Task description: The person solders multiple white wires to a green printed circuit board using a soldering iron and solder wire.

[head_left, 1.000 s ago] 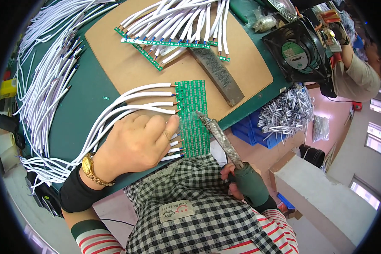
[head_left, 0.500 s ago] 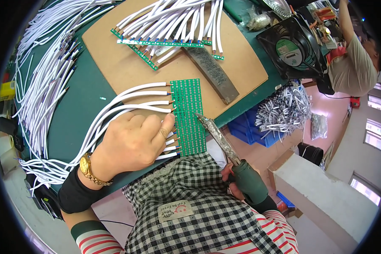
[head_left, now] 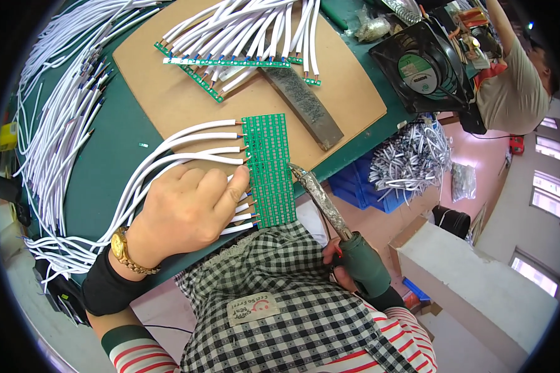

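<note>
A green circuit board panel (head_left: 269, 180) lies at the table's front edge, partly over the brown board. White cables (head_left: 196, 127) with bare copper ends meet its left edge in a column. My left hand (head_left: 190, 208) is closed at that edge, thumb and forefinger pinched around the end of a white cable that my fingers mostly hide. In my right hand (head_left: 342, 273) is a soldering iron (head_left: 322, 202), gripped by its green handle. Its tip points up and left, close to the panel's right edge; whether it touches cannot be told.
Finished-looking green strips with white cables (head_left: 230, 62) lie on the brown board (head_left: 149, 81), beside a dark metal bar (head_left: 305, 109). Loose white cables (head_left: 59, 143) cover the table's left. A black fan (head_left: 420, 71) stands far right, near another person (head_left: 513, 87). Below is a blue bin (head_left: 354, 186).
The iron's tip has shifted slightly right relative to the panel, from over its right side to its edge. My left hand keeps its pinch. The whole view has shifted a little.
</note>
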`<state>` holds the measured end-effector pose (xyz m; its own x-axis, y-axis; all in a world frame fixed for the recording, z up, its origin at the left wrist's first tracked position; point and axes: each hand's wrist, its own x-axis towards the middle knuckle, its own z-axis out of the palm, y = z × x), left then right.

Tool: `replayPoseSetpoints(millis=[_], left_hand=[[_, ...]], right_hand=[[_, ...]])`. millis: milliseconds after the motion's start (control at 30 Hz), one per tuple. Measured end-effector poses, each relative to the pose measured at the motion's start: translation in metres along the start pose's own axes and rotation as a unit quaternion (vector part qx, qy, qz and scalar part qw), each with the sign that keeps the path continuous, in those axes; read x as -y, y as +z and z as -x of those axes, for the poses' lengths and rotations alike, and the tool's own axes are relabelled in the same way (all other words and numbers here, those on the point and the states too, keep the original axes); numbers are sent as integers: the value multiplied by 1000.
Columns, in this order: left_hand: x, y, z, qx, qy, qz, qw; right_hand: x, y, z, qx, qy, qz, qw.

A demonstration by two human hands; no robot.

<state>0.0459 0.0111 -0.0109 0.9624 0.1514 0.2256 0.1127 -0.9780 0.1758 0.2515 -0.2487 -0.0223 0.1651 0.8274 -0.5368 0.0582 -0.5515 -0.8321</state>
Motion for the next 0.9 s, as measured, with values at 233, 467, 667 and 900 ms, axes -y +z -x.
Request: replayPoseSetpoints(millis=[233,467,667,900], left_hand=[[0,-3,0,0,-2,12,1000],[0,-8,1,16,2,2,1000],[-12,-15,-2,-75,-33,-5,997],[-21,-17,2,13,-135,49,990]], right_hand=[[-14,-4,4,28,3,-32,999],[-15,2,-4,4,-131,3,991],[-24,7,1,-75,-41,30,996],[8,9,0,-81,69,-21,994]])
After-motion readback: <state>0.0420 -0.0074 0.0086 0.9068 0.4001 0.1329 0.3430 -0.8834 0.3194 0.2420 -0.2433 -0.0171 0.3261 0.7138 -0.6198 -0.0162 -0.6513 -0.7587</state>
